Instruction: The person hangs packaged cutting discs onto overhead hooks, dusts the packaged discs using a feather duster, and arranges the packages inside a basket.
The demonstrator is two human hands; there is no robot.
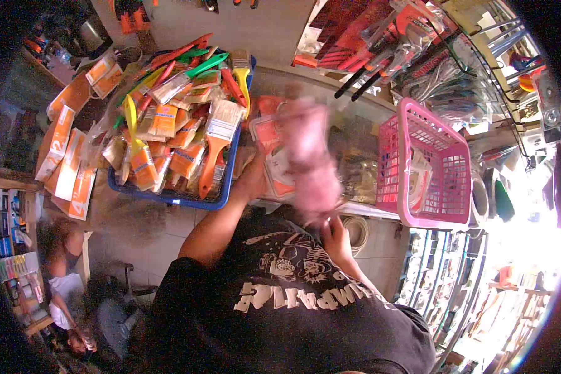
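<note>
My left hand (252,177) grips the left edge of a red-and-white packet (277,167) over the glass counter; its fingertips are partly hidden. Close in front of my body, my right hand (335,239) is closed on the lower end of a pink cloth (315,159). Motion smears the cloth, which covers the right part of the packet. Left of my left hand stands a blue basket (221,201) heaped with paintbrushes (215,140), several in plastic sleeves, with yellow, green, red and orange handles.
A pink plastic basket (439,215) holding some packets stands on the right. Orange-and-white boxes (62,162) lie at the left. Packaged tools (399,37) hang on a rack at upper right. Below left, another person (68,299) is near the floor. A coil (356,234) is below the counter.
</note>
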